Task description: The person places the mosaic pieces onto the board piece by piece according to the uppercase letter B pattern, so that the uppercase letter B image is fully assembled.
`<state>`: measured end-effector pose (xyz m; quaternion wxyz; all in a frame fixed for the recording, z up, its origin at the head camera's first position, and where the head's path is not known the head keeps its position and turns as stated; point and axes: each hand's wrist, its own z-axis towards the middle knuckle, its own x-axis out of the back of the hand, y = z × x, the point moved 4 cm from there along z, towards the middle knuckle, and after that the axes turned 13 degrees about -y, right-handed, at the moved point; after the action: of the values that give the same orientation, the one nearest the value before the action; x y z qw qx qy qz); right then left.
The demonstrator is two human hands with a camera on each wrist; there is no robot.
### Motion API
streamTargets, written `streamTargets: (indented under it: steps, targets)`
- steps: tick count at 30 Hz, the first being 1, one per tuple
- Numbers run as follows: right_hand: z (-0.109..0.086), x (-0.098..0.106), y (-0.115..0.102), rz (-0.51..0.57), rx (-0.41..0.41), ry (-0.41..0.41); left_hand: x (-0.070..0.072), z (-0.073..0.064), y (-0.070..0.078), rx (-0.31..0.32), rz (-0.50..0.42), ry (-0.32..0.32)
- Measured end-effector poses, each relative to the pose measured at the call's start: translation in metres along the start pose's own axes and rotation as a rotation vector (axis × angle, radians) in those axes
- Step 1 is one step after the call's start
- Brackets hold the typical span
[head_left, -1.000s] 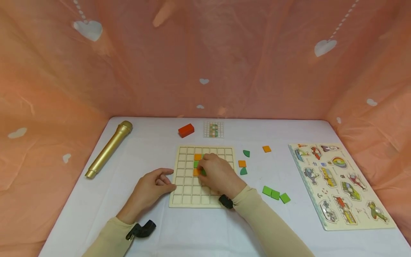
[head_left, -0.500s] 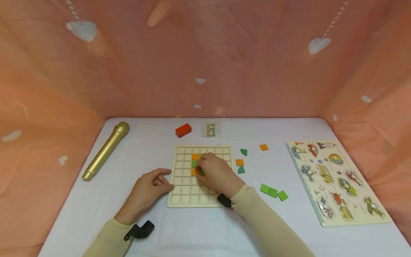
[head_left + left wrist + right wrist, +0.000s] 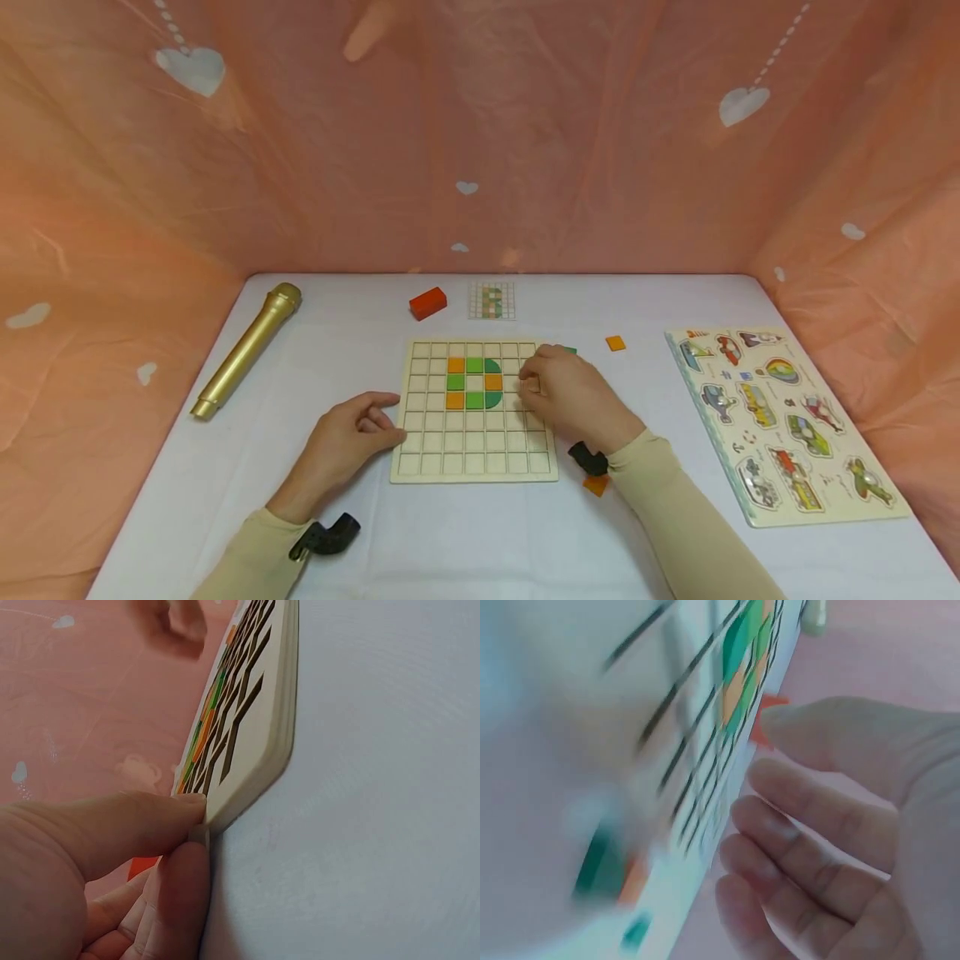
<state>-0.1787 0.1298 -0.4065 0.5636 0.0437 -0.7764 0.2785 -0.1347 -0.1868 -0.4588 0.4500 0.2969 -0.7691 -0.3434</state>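
Note:
A pale wooden grid board [image 3: 435, 464] lies flat on the table with orange, light green and rounded dark green tiles around one bare cell. At its left edge my left hand [image 3: 337, 450] rests, thumb and forefinger touching the rim. The left thumb [image 3: 142, 829] lies against the board near its corner. Over the board's right side hovers my right hand [image 3: 581, 400], fingers loosely bent. In the right wrist view its thumb [image 3: 825, 735] and fingers are apart with nothing between them. A rounded dark green tile [image 3: 492, 400] sits in the grid's lower tile row.
An orange tile [image 3: 616, 342] lies right of the board and another orange tile [image 3: 596, 486] below the right wrist. Behind stand a red block [image 3: 428, 303] and a pattern card [image 3: 492, 301]. A gold microphone [image 3: 247, 350] is left, a picture puzzle [image 3: 783, 425] right.
My right hand has left the tiles and moved right, uncovering the tile pattern. Its forearm now covers the light green tiles on the table. The left hand stays at the board's edge.

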Motion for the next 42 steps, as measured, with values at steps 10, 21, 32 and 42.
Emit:
streamTargets:
  steps: [10,21,32,42]
  targets:
    - [-0.087,0.013,0.068,-0.046,-0.052,0.061,0.000,-0.002,0.001,0.004,-0.016,-0.008]
    - [-0.143,-0.001,0.100,-0.069,-0.140,0.004,-0.001,-0.003,0.000,0.003,-0.019,-0.001]
    - [-0.154,-0.004,0.105,-0.093,-0.123,0.017,-0.001,-0.004,0.002,0.008,-0.021,0.004]
    - [-0.152,-0.001,0.104,-0.122,-0.114,0.065,0.000,-0.003,0.000,0.007,-0.018,0.007]
